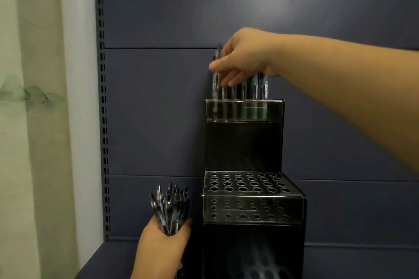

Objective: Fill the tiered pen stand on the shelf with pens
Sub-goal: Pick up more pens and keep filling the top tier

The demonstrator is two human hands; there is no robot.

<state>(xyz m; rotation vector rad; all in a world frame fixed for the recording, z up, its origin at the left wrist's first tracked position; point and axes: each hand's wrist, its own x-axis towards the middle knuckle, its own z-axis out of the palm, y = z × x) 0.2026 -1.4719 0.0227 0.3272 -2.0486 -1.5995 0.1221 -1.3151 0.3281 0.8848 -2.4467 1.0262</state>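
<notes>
Reaching up and across, our right hand (240, 59) pinches a single pen (215, 75) between thumb and fingers, holding it upright with its lower end already at the top tier (243, 110) of the tiered pen stand (249, 188). We judge the pen is held vertical so it can slide straight down into a hole at the left end of that tier, beside the row of pens (251, 88) already standing there — those sit just under our palm and to the right of the pinched pen. The frame is a little blurred here, so we cannot tell how deep the pen has gone. Lower down and to the left, our left hand (163, 249) grips a thick bundle of spare pens (169, 206), fingers wrapped round their lower ends, tips fanning upward; holding them close beside the stand seems to keep the supply within easy reach of the working hand. Between the two hands sits the lower tier (249, 184) — a dark slab pierced with rows of round holes, all showing empty, so most of the filling appears to lie ahead. The stand rests on a dark blue shelf (108, 263) against a matching back panel (158, 108), with a slotted upright (103, 120) running down the left edge and a pale wall (34, 120) beyond it.
</notes>
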